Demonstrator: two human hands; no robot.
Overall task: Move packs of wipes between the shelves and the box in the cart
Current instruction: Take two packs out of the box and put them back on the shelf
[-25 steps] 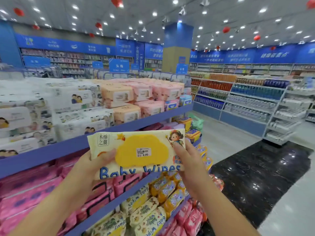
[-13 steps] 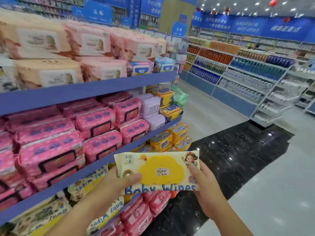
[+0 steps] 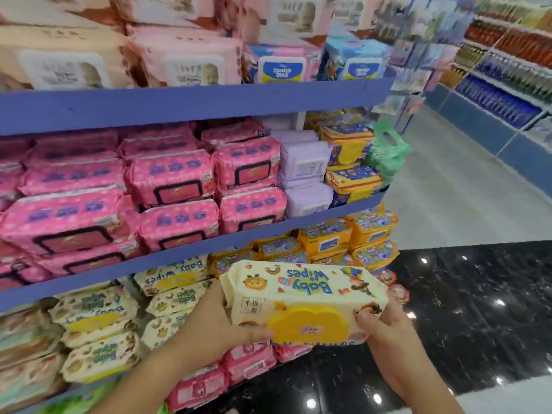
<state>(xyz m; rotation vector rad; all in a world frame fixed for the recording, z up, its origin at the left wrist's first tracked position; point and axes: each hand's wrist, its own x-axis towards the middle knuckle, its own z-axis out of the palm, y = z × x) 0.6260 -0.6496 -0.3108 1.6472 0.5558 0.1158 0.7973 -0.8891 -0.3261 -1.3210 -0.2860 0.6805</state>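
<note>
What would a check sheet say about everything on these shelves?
Surface: blue shelf, packed with wipes.
Job's things: cream Baby Wipes pack, yellow lid toward the camera, held in front of matching cream packs.
Clutter: pink packs, orange packs.
Hands: left hand and right hand grip the pack's two ends.
Cables: nothing seen.
Surroundings: glossy black floor, far store shelves.

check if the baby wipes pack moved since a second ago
Yes. The pack went down, from beside the pink packs to the matching yellow packs below them.
</note>
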